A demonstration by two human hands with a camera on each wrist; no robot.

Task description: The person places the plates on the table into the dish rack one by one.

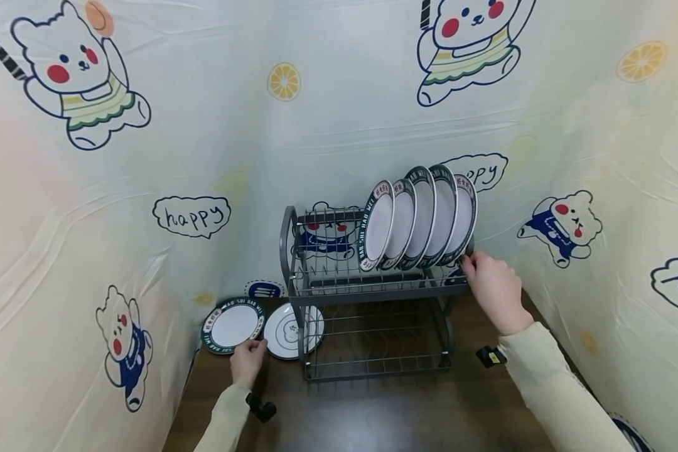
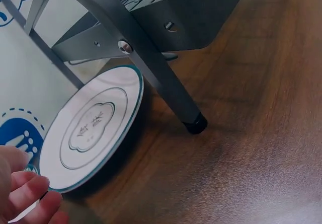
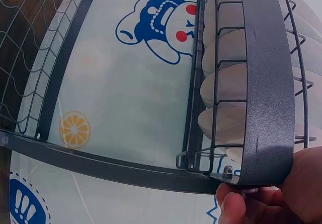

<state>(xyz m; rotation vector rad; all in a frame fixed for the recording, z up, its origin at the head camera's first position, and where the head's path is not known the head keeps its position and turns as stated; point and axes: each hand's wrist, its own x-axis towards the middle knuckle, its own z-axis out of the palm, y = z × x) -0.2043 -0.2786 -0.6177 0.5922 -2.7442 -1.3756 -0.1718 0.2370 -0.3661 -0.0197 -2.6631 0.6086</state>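
A grey two-tier dish rack (image 1: 373,292) stands on the brown table. Several white plates with dark green lettered rims (image 1: 377,226) lean upright in a row on its upper tier, toward the right. My right hand (image 1: 494,292) grips the rack's right end; in the right wrist view its fingers (image 3: 232,206) curl under the end bar. Left of the rack lies another green-rimmed plate (image 1: 234,325), and my left hand (image 1: 247,362) pinches its near right edge. Mostly hidden in the left wrist view is that plate, behind the fingers (image 2: 30,194). Beside it lies a thin-rimmed white plate (image 1: 285,333), partly behind the rack's leg.
A pale cloth printed with bears and orange slices (image 1: 339,125) hangs behind and on both sides. The rack's lower tier (image 1: 373,339) has wire bars and no plates on it. Bare brown tabletop (image 1: 384,414) lies in front of the rack.
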